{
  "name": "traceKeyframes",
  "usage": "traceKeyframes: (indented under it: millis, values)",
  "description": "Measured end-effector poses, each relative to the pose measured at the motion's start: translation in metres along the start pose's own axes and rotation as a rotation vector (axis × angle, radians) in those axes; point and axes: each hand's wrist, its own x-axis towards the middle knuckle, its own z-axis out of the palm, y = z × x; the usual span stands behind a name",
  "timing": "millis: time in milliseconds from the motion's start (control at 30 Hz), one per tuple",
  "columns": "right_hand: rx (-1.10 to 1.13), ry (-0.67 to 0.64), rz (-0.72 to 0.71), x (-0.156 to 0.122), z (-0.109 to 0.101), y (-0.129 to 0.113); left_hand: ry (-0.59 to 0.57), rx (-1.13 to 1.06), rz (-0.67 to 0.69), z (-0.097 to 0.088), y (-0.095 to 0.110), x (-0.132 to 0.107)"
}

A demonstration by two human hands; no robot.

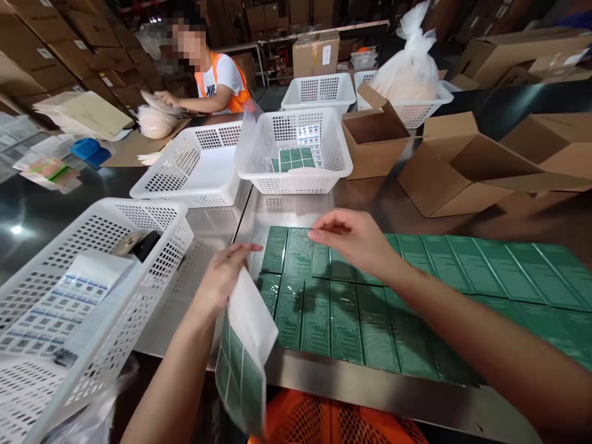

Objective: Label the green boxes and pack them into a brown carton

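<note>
Many flat green boxes [351, 308] lie side by side in two rows on the steel table [287, 206]. My left hand [221, 279] is closed on a curled white sheet of green labels [245, 351] that hangs over the table's near edge. My right hand [354, 237] reaches over the far row with its fingers pinched together at the tip; whatever they hold is too small to name. A white basket [92, 296] tilted at my left holds sheets of small printed labels [50, 308].
Two more white baskets [194, 166] [296, 148] stand behind, one holding green boxes. Open cardboard boxes [457, 166] sit at the right. Across the table a person in an orange vest [217, 80] handles a bag. An orange crate [324, 422] is under the table edge.
</note>
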Motion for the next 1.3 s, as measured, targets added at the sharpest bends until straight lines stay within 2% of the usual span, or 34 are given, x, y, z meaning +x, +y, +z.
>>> traceKeyframes:
  millis: [100,200,300,533,767,1300]
  values:
    - [0.067,-0.028,0.183,0.024,0.001,0.023,-0.19,0.267,0.072,0.022,0.001,0.0]
    - [0.085,-0.015,0.276,0.03,0.009,0.039,-0.281,0.39,0.124,0.036,-0.004,0.004]
    - [0.044,0.008,0.3,0.028,0.018,0.052,-0.277,0.502,0.134,0.043,-0.01,0.009]
    - [-0.237,0.028,0.218,0.029,0.028,0.076,-0.24,0.679,0.098,0.051,-0.013,0.013]
    - [-0.389,-0.003,0.238,0.033,0.029,0.081,-0.241,0.794,0.061,0.058,-0.012,0.017]
    - [-0.493,-0.006,0.21,0.031,0.035,0.085,-0.29,0.828,0.083,0.06,-0.009,0.023]
